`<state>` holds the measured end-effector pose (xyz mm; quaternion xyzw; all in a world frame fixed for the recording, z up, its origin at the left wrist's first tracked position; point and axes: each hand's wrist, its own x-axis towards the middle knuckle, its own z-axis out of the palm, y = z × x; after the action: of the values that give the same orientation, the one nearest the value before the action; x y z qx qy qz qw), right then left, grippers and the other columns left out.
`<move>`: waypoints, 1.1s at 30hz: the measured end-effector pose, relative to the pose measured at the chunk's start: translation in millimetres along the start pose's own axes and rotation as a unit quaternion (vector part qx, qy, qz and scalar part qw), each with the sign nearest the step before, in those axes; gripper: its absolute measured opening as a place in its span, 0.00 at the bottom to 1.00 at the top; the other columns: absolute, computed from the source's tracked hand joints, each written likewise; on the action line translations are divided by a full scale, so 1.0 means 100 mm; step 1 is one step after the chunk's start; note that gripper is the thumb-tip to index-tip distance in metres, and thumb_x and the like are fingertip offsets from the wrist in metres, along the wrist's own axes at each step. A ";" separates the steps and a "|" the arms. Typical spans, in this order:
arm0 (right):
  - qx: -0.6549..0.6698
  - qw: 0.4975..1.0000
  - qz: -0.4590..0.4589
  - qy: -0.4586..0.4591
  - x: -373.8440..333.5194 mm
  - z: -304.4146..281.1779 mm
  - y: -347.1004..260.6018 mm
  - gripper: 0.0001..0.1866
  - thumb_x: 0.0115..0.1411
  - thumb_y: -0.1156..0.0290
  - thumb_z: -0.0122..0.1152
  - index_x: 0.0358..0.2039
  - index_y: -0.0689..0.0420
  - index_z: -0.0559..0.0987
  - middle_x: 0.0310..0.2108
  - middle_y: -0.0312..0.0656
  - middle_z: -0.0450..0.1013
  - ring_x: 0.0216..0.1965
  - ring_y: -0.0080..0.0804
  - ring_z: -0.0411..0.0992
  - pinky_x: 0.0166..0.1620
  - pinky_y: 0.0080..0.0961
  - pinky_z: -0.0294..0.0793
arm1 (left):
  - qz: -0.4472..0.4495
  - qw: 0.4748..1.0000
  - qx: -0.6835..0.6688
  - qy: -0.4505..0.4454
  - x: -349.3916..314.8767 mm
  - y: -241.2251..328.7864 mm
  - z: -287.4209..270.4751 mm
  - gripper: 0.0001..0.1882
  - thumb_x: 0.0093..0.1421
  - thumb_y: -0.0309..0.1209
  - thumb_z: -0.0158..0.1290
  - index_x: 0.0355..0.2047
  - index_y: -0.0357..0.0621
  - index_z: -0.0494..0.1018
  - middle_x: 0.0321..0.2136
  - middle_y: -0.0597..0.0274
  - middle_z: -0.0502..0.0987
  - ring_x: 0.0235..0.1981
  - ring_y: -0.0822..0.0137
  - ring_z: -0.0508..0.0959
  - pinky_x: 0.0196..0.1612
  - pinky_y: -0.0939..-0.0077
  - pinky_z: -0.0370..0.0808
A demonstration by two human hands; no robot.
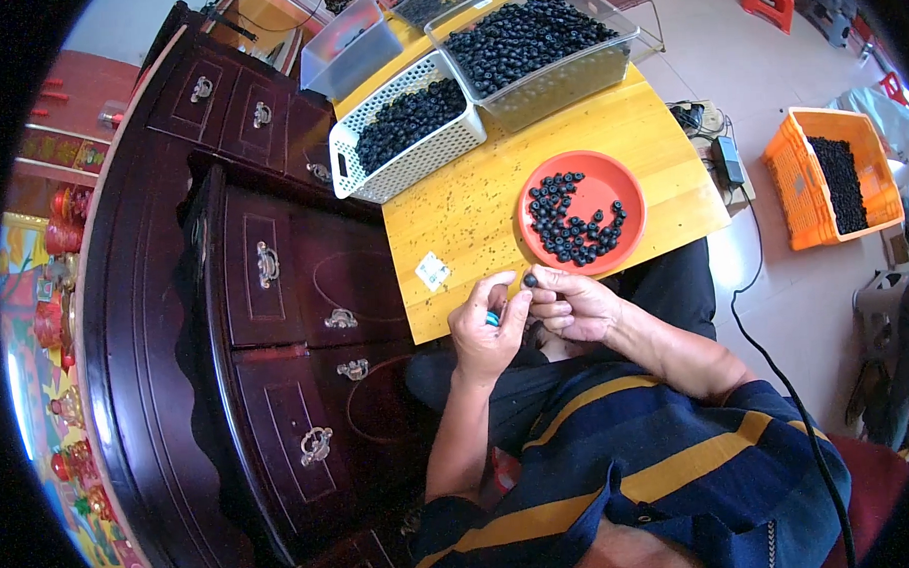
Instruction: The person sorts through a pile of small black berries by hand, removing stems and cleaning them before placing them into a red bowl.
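My left hand (pixel 484 328) is closed around a small teal thing (pixel 493 319), most of it hidden by the fingers, so its kind does not show. A round black bead (pixel 530 279) is pinched in the fingertips of my right hand (pixel 583 306), right beside my left thumb and index finger. Both hands meet over the near edge of the yellow table. Just beyond them stands a red round plate (pixel 627 193), on which lie several black beads (pixel 549 213) with pale holes.
A white perforated basket (pixel 425 157) and a clear plastic bin (pixel 538 106), both full of black beads, stand at the table's far side. Dark crumbs and a white patterned packet (pixel 432 272) lie on the yellow tabletop (pixel 659 127). Left is a dark wooden cabinet (pixel 275 290); right, an orange crate (pixel 807 207).
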<state>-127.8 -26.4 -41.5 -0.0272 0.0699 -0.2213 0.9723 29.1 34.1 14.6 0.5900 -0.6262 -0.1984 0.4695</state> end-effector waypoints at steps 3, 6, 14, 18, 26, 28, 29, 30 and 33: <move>0.014 1.000 0.005 -0.011 0.03 -0.05 0.02 0.11 0.70 0.58 0.57 0.37 0.52 0.73 0.24 0.27 0.63 0.18 0.11 0.55 0.18 0.10 0.54 | 0.024 1.000 -0.002 0.007 0.00 0.03 0.03 0.12 0.57 0.21 0.63 0.43 0.38 0.77 0.15 0.73 0.64 0.17 0.83 0.61 0.21 0.84 0.59; 0.015 1.000 -0.004 0.019 0.01 0.02 0.04 0.11 0.69 0.58 0.57 0.36 0.52 0.74 0.24 0.27 0.63 0.18 0.12 0.56 0.18 0.10 0.53 | 0.056 0.997 0.043 0.012 0.01 0.05 0.05 0.14 0.56 0.21 0.63 0.44 0.39 0.78 0.19 0.67 0.74 0.20 0.79 0.72 0.23 0.81 0.68; 0.062 0.997 -0.002 0.055 0.04 -0.10 0.07 0.11 0.69 0.59 0.58 0.34 0.51 0.75 0.23 0.27 0.64 0.17 0.12 0.56 0.18 0.10 0.53 | 0.184 0.960 0.210 0.002 0.02 -0.03 0.06 0.17 0.51 0.22 0.67 0.42 0.41 0.79 0.25 0.56 0.81 0.25 0.59 0.83 0.28 0.70 0.78; 0.062 0.996 -0.001 0.065 0.04 -0.05 0.06 0.11 0.69 0.59 0.58 0.33 0.51 0.75 0.22 0.27 0.64 0.17 0.12 0.56 0.18 0.10 0.53 | 0.198 0.952 0.233 -0.002 0.01 -0.08 0.06 0.16 0.52 0.24 0.67 0.41 0.42 0.80 0.25 0.56 0.80 0.23 0.59 0.81 0.27 0.69 0.77; 0.004 0.996 -0.025 0.087 0.07 -0.06 0.05 0.09 0.71 0.61 0.52 0.37 0.51 0.75 0.24 0.26 0.64 0.18 0.13 0.56 0.19 0.11 0.54 | 0.075 0.979 0.183 -0.057 0.19 0.00 0.01 0.11 0.55 0.28 0.65 0.38 0.41 0.79 0.24 0.55 0.81 0.23 0.60 0.82 0.28 0.70 0.77; 0.007 0.996 -0.021 0.087 0.06 -0.08 0.04 0.10 0.71 0.61 0.52 0.38 0.52 0.75 0.25 0.26 0.64 0.19 0.13 0.56 0.19 0.12 0.55 | 0.029 0.976 0.197 -0.094 0.32 0.00 -0.08 0.10 0.56 0.29 0.64 0.37 0.40 0.79 0.22 0.54 0.80 0.23 0.61 0.82 0.28 0.70 0.77; -0.003 0.994 -0.017 0.106 0.06 -0.07 0.02 0.11 0.71 0.61 0.52 0.39 0.53 0.76 0.25 0.26 0.65 0.19 0.13 0.57 0.20 0.12 0.55 | -0.002 0.964 0.227 -0.137 0.43 0.02 -0.16 0.10 0.57 0.32 0.64 0.37 0.40 0.79 0.22 0.54 0.80 0.23 0.60 0.82 0.28 0.68 0.77; -0.013 0.992 -0.014 0.125 0.05 -0.07 -0.01 0.12 0.71 0.60 0.51 0.40 0.54 0.76 0.25 0.26 0.66 0.20 0.13 0.57 0.20 0.12 0.56 | -0.033 0.949 0.257 -0.179 0.56 0.03 -0.25 0.11 0.57 0.34 0.63 0.37 0.40 0.80 0.22 0.53 0.80 0.23 0.58 0.82 0.29 0.67 0.77; -0.009 0.995 -0.017 0.100 0.06 -0.07 -0.04 0.13 0.71 0.60 0.51 0.42 0.56 0.76 0.26 0.26 0.68 0.21 0.14 0.59 0.22 0.13 0.57 | -0.044 0.894 0.367 -0.254 1.01 -0.04 -0.56 0.15 0.57 0.40 0.62 0.36 0.40 0.80 0.24 0.50 0.81 0.25 0.53 0.82 0.32 0.61 0.78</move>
<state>-125.3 -32.9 -48.6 -0.0147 0.1679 -0.2386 0.9564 91.8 -43.0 73.8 0.6768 -0.7256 -0.1187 0.0354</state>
